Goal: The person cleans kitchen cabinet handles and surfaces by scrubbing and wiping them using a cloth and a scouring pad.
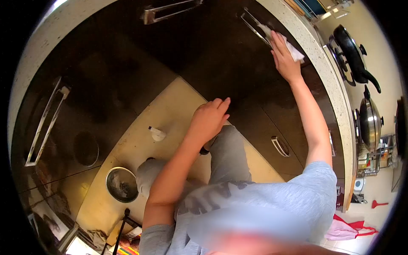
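My right hand presses a folded white cloth against the dark, glossy cabinet front, just below the worktop edge. Its fingers lie stretched along the cloth, beside a long metal handle. Part of the cloth is hidden under the hand. My left hand hangs above my bent knee with its fingers loosely extended and nothing visible in them. The dark cabinet door lies just beyond those fingertips, and I cannot tell whether they touch it.
On the floor stand a white bottle and a round metal basin. Speckled worktop curves above the cabinets. A black pan and a lidded metal pan sit on the stove at right. Another handle sticks out at left.
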`<state>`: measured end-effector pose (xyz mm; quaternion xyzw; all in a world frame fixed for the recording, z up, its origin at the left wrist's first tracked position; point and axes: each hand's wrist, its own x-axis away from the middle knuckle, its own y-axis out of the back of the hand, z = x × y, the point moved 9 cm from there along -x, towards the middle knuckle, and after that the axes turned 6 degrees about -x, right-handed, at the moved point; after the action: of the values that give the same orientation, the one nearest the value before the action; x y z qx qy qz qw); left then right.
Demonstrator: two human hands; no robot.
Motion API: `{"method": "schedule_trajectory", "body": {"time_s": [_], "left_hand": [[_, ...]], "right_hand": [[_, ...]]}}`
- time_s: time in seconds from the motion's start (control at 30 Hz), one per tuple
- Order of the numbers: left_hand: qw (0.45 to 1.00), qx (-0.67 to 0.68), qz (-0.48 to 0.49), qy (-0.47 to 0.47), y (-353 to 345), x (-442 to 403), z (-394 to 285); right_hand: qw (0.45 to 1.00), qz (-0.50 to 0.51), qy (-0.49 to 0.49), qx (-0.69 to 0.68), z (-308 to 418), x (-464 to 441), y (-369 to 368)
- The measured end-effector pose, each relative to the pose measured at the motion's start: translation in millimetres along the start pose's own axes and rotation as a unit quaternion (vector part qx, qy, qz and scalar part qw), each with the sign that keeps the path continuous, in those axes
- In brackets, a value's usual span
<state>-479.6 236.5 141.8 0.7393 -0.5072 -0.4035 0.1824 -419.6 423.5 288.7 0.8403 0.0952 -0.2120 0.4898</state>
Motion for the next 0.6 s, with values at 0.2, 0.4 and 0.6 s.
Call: {"method": "schedule_trajectory", "body": {"time_s": [0.2,0.4,0.6], "left_hand": [[0.996,-0.053,0.003,0.066,31.7,29.3,30.9],[0.994,-0.061,0.02,0.086,33.2,36.7,39.2],[0.994,-0.063,0.043,0.075,28.5,41.4,34.6]], "right_hand": [[0.995,-0.092,0.035,-0.018,46.9,-69.8,-9.9],[0.935,0.106,0.076,0.329,33.1,-44.5,-56.1],[1.0,0.022,0.019,0.012,23.5,33.9,0.2]]}}
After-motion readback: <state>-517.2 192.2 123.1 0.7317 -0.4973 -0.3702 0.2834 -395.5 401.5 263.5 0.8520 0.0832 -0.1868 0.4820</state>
